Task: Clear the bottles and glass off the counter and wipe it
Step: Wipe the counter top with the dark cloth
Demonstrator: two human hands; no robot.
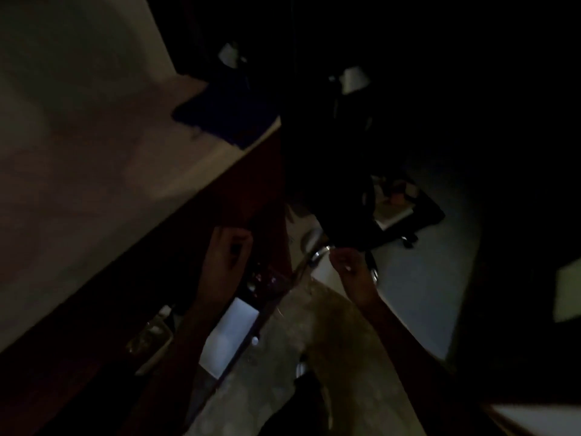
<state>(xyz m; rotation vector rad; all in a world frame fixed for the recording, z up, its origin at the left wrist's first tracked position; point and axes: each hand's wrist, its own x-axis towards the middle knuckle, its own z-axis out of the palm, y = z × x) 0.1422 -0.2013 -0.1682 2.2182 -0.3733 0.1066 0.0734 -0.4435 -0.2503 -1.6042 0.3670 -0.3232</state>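
Overall, the view is lying very dark and blurred. A pale, smooth counter [78, 146] is slanting across the upper left, with a dark blue, soft-looking cloth [220, 118] lying flat near its far edge. Bottles and glass are not showing clearly. The left hand [224, 256] is reaching below the counter's dark reddish front panel [188, 234], fingers curling; whether it is gripping anything cannot be told. The right hand [349, 269] is hanging loosely curled, grasping nothing visible, beside a shiny rounded metal fitting [314, 247].
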